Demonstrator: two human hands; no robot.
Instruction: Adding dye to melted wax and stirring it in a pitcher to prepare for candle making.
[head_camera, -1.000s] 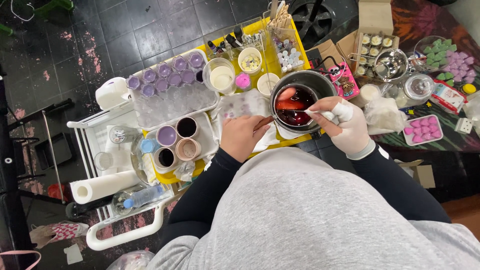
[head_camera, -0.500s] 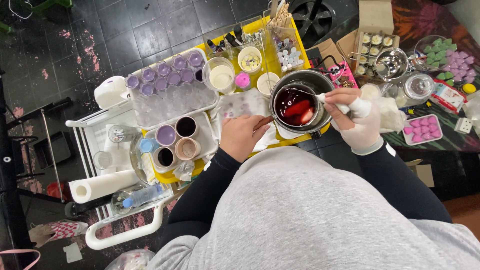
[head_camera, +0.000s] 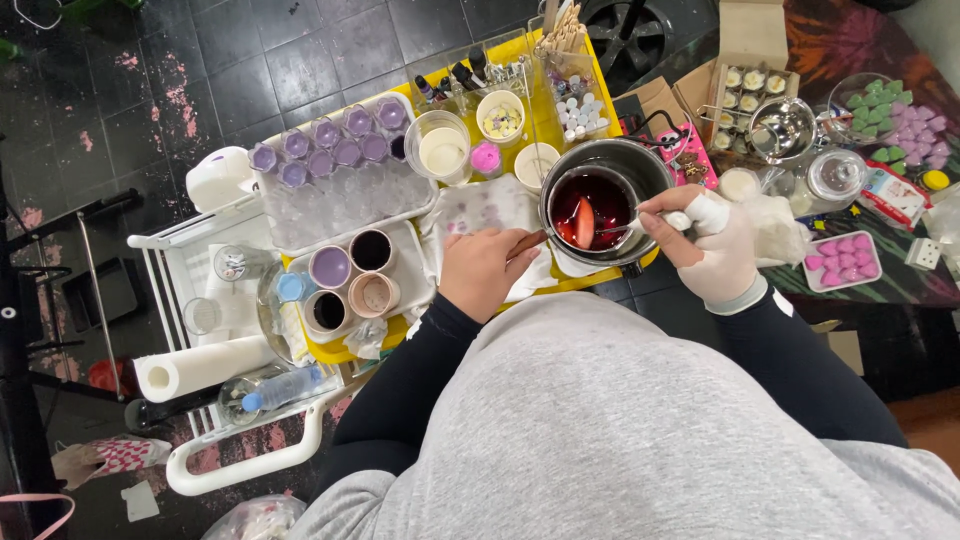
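Over yellow tray (head_camera: 610, 95), metal pot (head_camera: 600, 200) of dark red liquid, left hand (head_camera: 487, 270) grip closed on handle (head_camera: 527, 243), right hand (head_camera: 705, 240) pinching spoon (head_camera: 620, 228)

Even, bright light falls from overhead; shadows are soft and short. The dark liquid in the steel pot (head_camera: 597, 195) glints. Left of the pot the tiled floor (head_camera: 150, 80) dims, and straight lines bow outward there.

view: single head cam, no 2nd view, so no overlap
faces: straight down over wearer's grey torso, filling lower half of frame
range: close, arm's length to yellow tray (head_camera: 352, 352) at centre
edges: dark tiled floor (head_camera: 150, 90) upper left; patterned mat upper right
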